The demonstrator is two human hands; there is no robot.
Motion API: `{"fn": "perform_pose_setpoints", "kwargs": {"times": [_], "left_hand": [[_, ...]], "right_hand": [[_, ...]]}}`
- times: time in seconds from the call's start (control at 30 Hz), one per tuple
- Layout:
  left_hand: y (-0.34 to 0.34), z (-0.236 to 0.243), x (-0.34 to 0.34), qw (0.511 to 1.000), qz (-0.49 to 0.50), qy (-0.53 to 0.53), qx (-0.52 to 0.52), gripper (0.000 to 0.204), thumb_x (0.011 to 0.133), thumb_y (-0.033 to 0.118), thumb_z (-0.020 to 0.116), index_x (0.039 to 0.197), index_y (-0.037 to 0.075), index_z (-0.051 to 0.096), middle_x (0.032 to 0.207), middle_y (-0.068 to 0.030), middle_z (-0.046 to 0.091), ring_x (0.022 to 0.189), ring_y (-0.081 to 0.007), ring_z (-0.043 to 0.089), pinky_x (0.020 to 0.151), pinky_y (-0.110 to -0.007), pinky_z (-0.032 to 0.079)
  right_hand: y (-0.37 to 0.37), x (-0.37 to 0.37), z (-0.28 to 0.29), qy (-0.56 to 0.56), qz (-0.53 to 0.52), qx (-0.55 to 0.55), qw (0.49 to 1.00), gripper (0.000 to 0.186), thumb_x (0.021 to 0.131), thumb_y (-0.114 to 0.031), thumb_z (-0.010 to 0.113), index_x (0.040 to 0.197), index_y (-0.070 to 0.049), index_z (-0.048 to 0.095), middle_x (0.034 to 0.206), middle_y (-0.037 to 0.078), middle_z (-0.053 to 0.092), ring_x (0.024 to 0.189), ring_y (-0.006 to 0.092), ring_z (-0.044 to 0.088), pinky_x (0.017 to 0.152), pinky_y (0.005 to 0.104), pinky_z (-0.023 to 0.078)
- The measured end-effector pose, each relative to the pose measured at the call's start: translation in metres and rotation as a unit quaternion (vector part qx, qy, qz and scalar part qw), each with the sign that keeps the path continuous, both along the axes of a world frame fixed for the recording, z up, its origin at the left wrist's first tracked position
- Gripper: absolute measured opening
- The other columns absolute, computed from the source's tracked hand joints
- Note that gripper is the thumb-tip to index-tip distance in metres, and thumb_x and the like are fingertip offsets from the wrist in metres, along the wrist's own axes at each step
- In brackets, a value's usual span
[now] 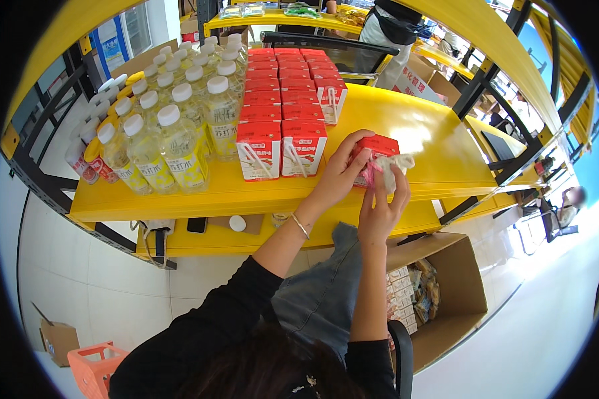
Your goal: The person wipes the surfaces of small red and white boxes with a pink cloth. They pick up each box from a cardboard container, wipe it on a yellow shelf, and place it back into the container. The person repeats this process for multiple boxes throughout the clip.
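Observation:
My left hand grips a red and white drink carton above the front edge of the yellow shelf. Its fingers wrap the carton's left side. A crumpled whitish cloth, pinkish near the carton, is in my right hand, which presses it against the carton's front and right side. Just left of my hands stand rows of matching red cartons with straws on their fronts. Beside those, farther left, are several clear bottles with white caps and yellow-green labels.
Bottles with yellow lids stand at the shelf's far left. On the lower shelf lie a dark phone and a round white lid. An open cardboard box with packets sits below right. A coral stool is at lower left. Someone stands behind the shelf.

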State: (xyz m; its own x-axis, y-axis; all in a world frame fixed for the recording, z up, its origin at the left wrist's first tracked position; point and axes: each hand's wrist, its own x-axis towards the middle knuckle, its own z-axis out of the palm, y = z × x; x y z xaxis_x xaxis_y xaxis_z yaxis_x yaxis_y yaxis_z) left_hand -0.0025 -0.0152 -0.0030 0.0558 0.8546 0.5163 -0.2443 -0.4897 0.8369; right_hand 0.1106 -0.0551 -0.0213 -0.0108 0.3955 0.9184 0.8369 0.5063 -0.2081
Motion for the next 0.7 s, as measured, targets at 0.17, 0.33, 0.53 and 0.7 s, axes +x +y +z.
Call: {"fn": "perform_pose_setpoints", "kwargs": {"times": [0.17, 0.33, 0.53, 0.7], "left_hand": [[-0.002, -0.001, 0.004, 0.998, -0.002, -0.04, 0.04, 0.034, 0.096, 0.021, 0.049, 0.126, 0.006, 0.045, 0.106, -0.0056, 0.052, 0.092, -0.0106, 0.049, 0.083, -0.023, 0.042], [0.001, -0.005, 0.001, 1.0, -0.002, -0.009, 0.019, 0.034, 0.096, 0.021, 0.05, 0.126, 0.006, 0.044, 0.106, -0.0047, 0.052, 0.092, -0.0094, 0.048, 0.084, -0.022, 0.041], [-0.002, 0.001, 0.002, 0.989, -0.079, -0.121, 0.008, 0.035, 0.094, 0.019, 0.054, 0.126, 0.008, 0.045, 0.103, -0.0023, 0.053, 0.094, -0.0067, 0.05, 0.084, -0.021, 0.042], [-0.001, 0.004, -0.009, 0.982, -0.135, -0.123, -0.048, 0.04, 0.093, 0.02, 0.055, 0.129, 0.007, 0.043, 0.113, -0.0042, 0.05, 0.103, -0.0098, 0.05, 0.087, -0.023, 0.043]], "right_hand": [[-0.008, 0.02, -0.02, 0.066, 0.011, -0.114, 0.991, 0.031, 0.076, 0.005, 0.058, 0.103, -0.007, 0.066, 0.114, 0.01, 0.057, 0.106, 0.0304, 0.053, 0.084, 0.0381, 0.047], [-0.021, 0.033, 0.008, 0.029, -0.044, -0.176, 0.983, 0.031, 0.07, 0.007, 0.057, 0.096, -0.009, 0.067, 0.112, 0.006, 0.059, 0.101, 0.0288, 0.054, 0.081, 0.0378, 0.048], [-0.03, 0.002, 0.034, -0.041, 0.089, -0.012, 0.995, 0.028, 0.067, 0.006, 0.063, 0.092, -0.006, 0.067, 0.113, 0.007, 0.06, 0.105, 0.0293, 0.055, 0.087, 0.036, 0.048], [-0.008, -0.01, -0.003, -0.016, 0.105, -0.03, 0.994, 0.023, 0.067, 0.005, 0.064, 0.088, -0.005, 0.066, 0.106, 0.007, 0.062, 0.103, 0.0288, 0.057, 0.086, 0.0376, 0.048]]}}
